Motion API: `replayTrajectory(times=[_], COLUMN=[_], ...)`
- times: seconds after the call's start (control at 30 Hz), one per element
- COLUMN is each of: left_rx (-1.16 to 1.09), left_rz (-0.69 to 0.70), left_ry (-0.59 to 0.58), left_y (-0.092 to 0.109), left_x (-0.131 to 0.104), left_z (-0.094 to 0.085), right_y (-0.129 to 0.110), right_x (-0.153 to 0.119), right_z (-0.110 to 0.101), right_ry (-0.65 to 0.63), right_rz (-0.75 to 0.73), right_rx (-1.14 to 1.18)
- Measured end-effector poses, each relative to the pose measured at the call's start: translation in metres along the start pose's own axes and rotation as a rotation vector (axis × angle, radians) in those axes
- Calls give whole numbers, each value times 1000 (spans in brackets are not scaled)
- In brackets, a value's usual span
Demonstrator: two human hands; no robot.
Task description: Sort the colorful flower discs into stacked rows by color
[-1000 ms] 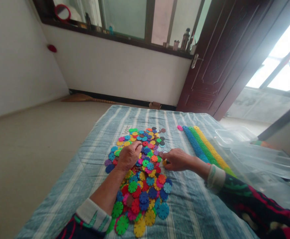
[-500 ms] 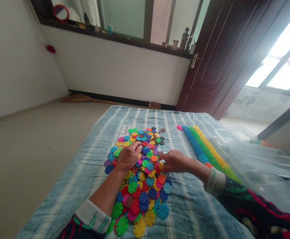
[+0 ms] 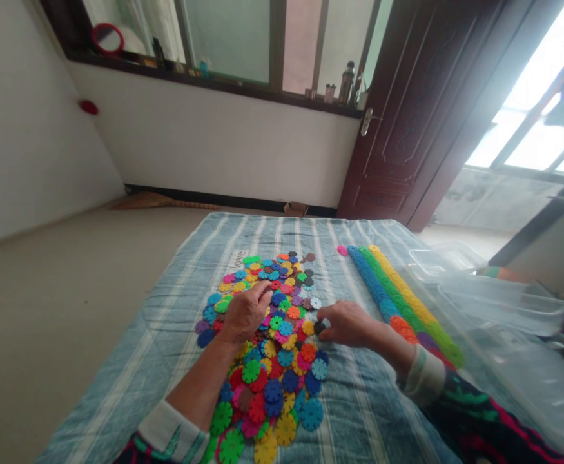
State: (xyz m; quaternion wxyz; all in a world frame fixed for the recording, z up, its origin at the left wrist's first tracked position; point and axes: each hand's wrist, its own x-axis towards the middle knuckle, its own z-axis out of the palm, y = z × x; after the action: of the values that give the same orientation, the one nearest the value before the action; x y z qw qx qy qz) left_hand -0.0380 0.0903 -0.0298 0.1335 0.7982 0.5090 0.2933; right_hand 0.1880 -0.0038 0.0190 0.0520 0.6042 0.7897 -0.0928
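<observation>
A heap of colourful notched plastic discs [image 3: 272, 390] lies spread over the striped cloth. My left hand [image 3: 247, 314] rests over the upper left of the heap with its fingers curled together, their tips hidden from view. At the heap's right edge, my right hand [image 3: 347, 323] pinches a black notched disc [image 3: 319, 327] between thumb and fingers. A pale white-blue disc [image 3: 315, 303] lies just beyond those fingertips. To the right stand long rows of discs laid overlapping: a blue row [image 3: 371, 277], a green row [image 3: 398, 290] and a yellow row [image 3: 400, 280], with orange discs [image 3: 402, 328] near my right forearm.
A single pink disc [image 3: 342, 250] lies by the far end of the blue row. Clear plastic boxes [image 3: 504, 303] occupy the right side. The striped cloth [image 3: 165, 361] covers the table. Beyond it are a brown door [image 3: 398, 129] and a broom [image 3: 151, 201] on the floor.
The view has shifted slightly. My right hand has drawn back a little from the heap and now has a black disc at its fingertips. The left hand stays over the heap.
</observation>
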Motion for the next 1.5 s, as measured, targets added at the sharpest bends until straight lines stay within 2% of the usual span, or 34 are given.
replayTrajectory(times=[0.2,0.37,0.5,0.6,0.83,0.93,1.0,1.13,1.3,1.4,1.5], left_rx=[17,91,96,74,149,192,207,266,380,393,390], left_rz=[109,183,240,230,181,215,262,369,350,366,418], left_ry=[-50,-42,-62,-54,-10,13,-32,-236,-428,-436,-376], left_y=[6,2,0,1,5,12,21,46,68,69,61], left_x=[0,1,1,1,1,2,0,-15,-47,-62,-71], left_z=[2,5,4,1,-6,-11,-14,-14,-10,-11,-12], right_y=[-11,-15,-15,-13,-7,-6,-6,-6,-6,-5,-5], right_x=[-12,-16,-15,-14,-12,-13,-13,-13,-11,-10,-10], right_z=[5,15,30,39,48,50,50,50,53,56,58], right_ry=[49,110,190,231,260,278,278,277,302,325,332], right_rz=[134,203,211,204,165,153,142,129,131,129,124], right_rx=[43,87,147,199,256,273,277,286,290,288,290])
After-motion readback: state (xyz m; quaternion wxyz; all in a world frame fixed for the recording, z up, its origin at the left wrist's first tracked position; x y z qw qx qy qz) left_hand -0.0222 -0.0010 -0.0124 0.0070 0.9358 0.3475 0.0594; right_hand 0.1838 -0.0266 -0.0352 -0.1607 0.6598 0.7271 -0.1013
